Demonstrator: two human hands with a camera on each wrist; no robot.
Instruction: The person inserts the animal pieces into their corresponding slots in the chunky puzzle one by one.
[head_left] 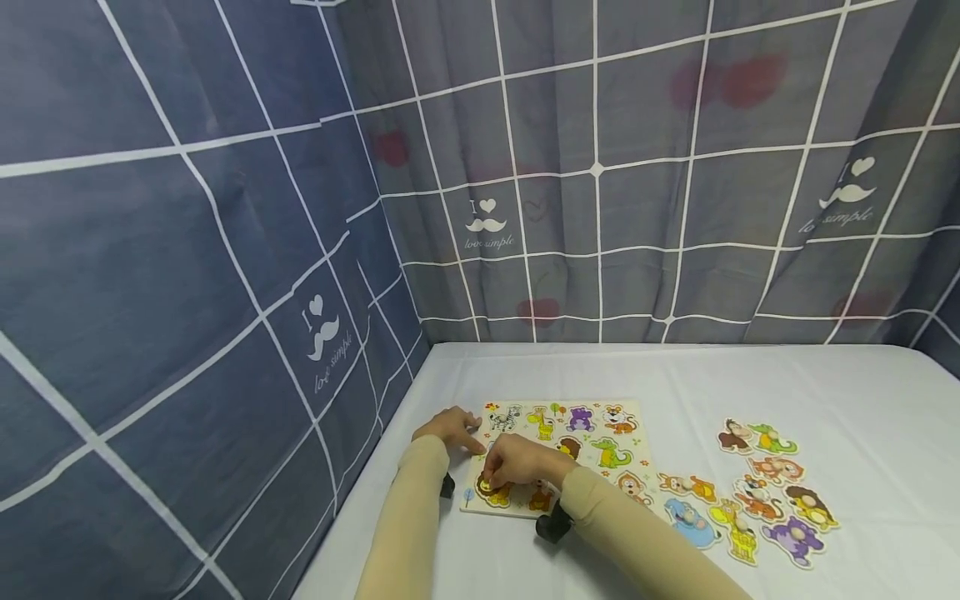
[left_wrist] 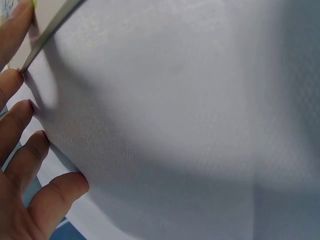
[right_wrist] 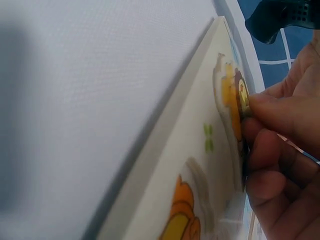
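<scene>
Right hand (head_left: 521,461) pinching lion puzzle piece (head_left: 497,495) on puzzle board (head_left: 561,429), near-left corner — head far-left, long axis slanting near-right. Left hand (head_left: 452,428) (fingers spread, nothing gripped) at board's left edge.

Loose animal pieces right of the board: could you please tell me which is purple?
That is the purple piece just right of the yellow giraffe piece in the head view; it alone has a purple body.

Wears long, plain beige sleeves (head_left: 630,533), softly creased toward the ends, plus a pair of small, black wrist-mounted devices (head_left: 552,525).
</scene>
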